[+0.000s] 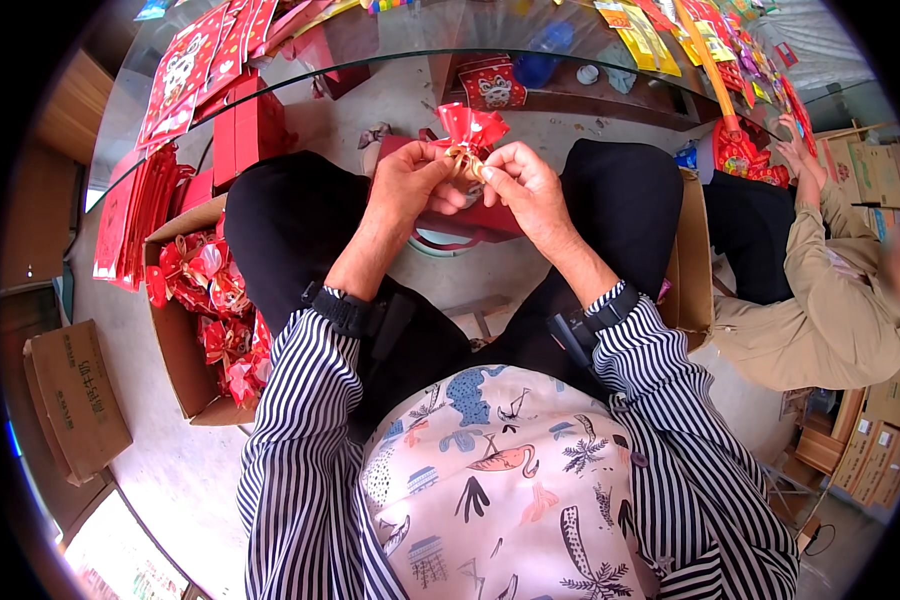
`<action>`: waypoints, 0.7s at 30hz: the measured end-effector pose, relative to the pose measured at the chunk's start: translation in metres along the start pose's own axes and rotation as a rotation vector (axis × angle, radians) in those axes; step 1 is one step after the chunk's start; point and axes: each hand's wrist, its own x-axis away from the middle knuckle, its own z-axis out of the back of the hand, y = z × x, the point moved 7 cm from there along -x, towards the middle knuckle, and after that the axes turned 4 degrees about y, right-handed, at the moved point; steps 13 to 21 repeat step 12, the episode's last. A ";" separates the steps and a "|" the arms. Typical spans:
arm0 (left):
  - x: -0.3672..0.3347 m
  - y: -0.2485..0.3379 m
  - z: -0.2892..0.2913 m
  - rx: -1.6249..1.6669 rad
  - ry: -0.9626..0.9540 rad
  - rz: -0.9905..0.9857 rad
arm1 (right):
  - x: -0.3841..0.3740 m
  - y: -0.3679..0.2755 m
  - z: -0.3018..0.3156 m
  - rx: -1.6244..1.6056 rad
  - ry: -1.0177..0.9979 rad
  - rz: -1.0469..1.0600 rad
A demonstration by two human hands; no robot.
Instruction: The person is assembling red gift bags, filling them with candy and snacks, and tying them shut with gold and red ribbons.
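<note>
Between my knees, both hands hold a small red candy bag [472, 126] upright, its ruffled top spreading above my fingers. A gold tie [463, 158] circles its gathered neck. My left hand [411, 183] pinches the tie's left side between thumb and fingers. On the other side, the thumb and forefinger of my right hand [528, 190] pinch close to the tie. My fingers partly cover the bag's lower part. Beside my left thigh, a cardboard box [175, 345] holds several similar red tied bags [228, 290].
A glass tabletop [410, 62] curves ahead, bearing red printed bags [185, 75] and yellow packets [642, 40]. Red boxes [250, 130] stand under its left side. Another cardboard box [692, 260] is beside my right thigh. A person in a beige jacket [820, 300] sits at the right.
</note>
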 end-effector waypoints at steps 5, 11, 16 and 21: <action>-0.009 -0.008 0.003 -0.030 -0.016 -0.098 | 0.003 0.002 -0.006 -0.033 -0.070 -0.029; -0.010 -0.007 -0.003 -0.088 -0.056 -0.172 | 0.001 0.017 -0.001 0.113 -0.108 0.112; -0.012 -0.010 -0.004 -0.073 -0.066 -0.181 | 0.000 0.019 -0.001 0.106 -0.104 0.086; -0.012 -0.010 -0.004 -0.073 -0.066 -0.181 | 0.000 0.019 -0.001 0.106 -0.104 0.086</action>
